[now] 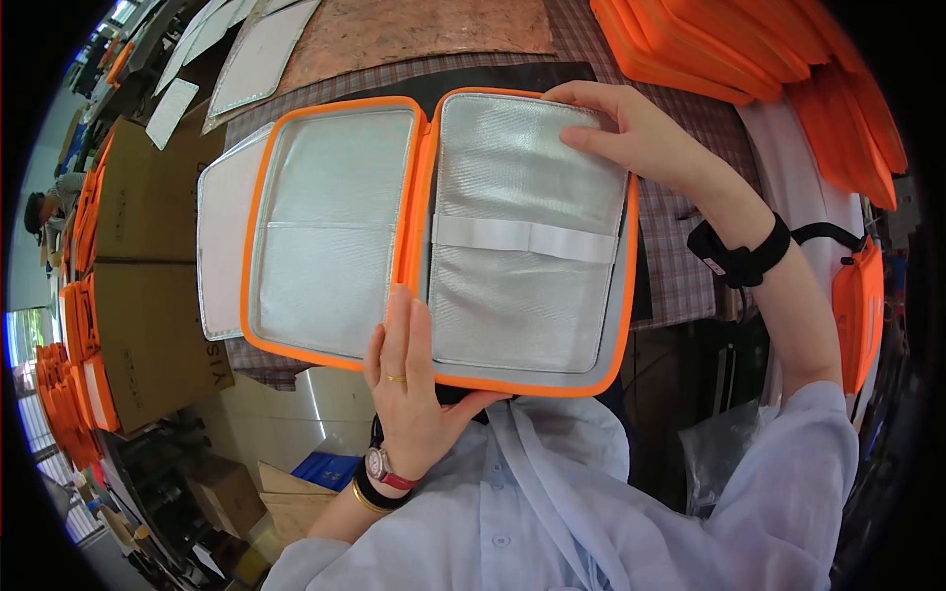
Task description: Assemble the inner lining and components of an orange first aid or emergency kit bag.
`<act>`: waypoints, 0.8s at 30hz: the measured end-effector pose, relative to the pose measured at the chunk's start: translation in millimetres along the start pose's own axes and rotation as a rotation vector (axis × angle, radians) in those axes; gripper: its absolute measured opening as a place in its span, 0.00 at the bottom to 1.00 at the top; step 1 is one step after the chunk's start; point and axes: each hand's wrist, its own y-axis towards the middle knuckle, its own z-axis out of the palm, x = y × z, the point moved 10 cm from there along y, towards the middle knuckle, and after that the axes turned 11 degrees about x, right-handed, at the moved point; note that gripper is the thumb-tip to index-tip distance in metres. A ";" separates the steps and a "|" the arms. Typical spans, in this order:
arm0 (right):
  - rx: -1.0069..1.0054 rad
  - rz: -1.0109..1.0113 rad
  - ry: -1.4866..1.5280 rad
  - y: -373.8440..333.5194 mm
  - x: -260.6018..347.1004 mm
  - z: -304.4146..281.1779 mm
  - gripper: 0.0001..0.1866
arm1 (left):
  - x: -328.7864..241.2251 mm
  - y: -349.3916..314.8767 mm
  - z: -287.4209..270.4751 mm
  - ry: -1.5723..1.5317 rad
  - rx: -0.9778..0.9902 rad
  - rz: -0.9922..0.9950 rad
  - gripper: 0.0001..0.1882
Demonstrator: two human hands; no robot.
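An orange-rimmed case (628,295) lies opened flat in front of me, its two halves joined by an orange spine. The left half has a silver lining (335,182) with a seam across its middle. In the right half sits a silver liner panel (517,315), crossed by a pale elastic band (576,243). It leaves grey shell visible along its right and near sides. My left hand (406,394) grips the case's near edge at the spine, fingers over the inside. At the far right corner, my right hand (616,128) is closed on the panel, thumb on top; some fingertips are hidden.
A checked cloth (680,281) covers the table. More silver-edged panels (261,59) lie at the far left, and one (227,246) is partly under the case. Orange cases (690,44) are stacked at the far right. A large cardboard box (148,325) stands left.
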 end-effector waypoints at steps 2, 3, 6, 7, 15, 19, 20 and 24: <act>0.014 0.034 0.020 1.0 2.5 -0.7 0.22 | -10.4 1.2 -1.0 0.085 0.020 0.054 0.52; 0.025 0.069 0.034 -0.6 2.2 -0.5 0.24 | -21.1 2.3 -1.3 0.168 0.035 0.112 0.48; 0.044 0.033 -0.030 2.5 2.0 1.1 0.27 | -51.4 11.0 27.6 0.206 0.364 0.388 0.41; 0.045 0.042 -0.031 3.2 -0.5 1.3 0.27 | -54.1 18.7 30.7 0.194 0.418 0.361 0.41; 0.052 -0.016 -0.078 7.0 -0.8 3.2 0.31 | -49.7 27.8 36.0 0.362 0.336 0.275 0.28; 0.035 -0.047 -0.084 6.3 -8.6 6.3 0.30 | -47.9 27.0 37.1 0.314 0.350 0.276 0.30; 0.028 -0.033 -0.101 6.3 -10.2 7.5 0.30 | -48.2 27.5 37.8 0.302 0.366 0.278 0.29; 0.003 0.022 -0.129 2.4 -10.5 7.0 0.31 | -50.9 27.8 35.7 0.299 0.366 0.285 0.28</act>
